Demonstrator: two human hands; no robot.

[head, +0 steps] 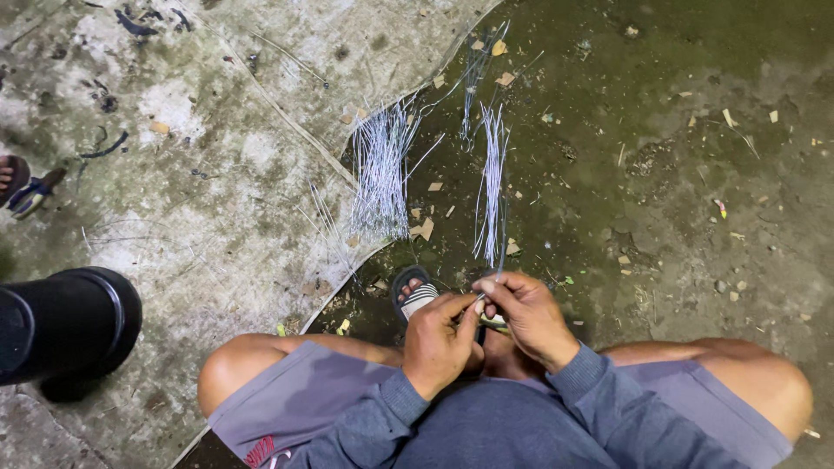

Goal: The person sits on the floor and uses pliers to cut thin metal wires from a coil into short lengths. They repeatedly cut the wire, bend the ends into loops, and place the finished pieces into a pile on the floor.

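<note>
Your left hand [437, 340] and right hand [530, 314] pinch one thin wire [501, 252] above your sandal [415, 293]; its gripped end is hidden by your fingers.

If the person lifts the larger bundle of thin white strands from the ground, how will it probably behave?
The larger bundle of thin white strands looks loose and untied, so it would probably fan apart or shed pieces when lifted. The strands lie mostly straight, which suggests they are springy, not limp. Being so thin, they are likely light. Both the left hand and right hand pinch one similar strand.

Harsh head-on light, bright pale ground at left, dim corners, wide-angle bending, mostly sharp.
</note>
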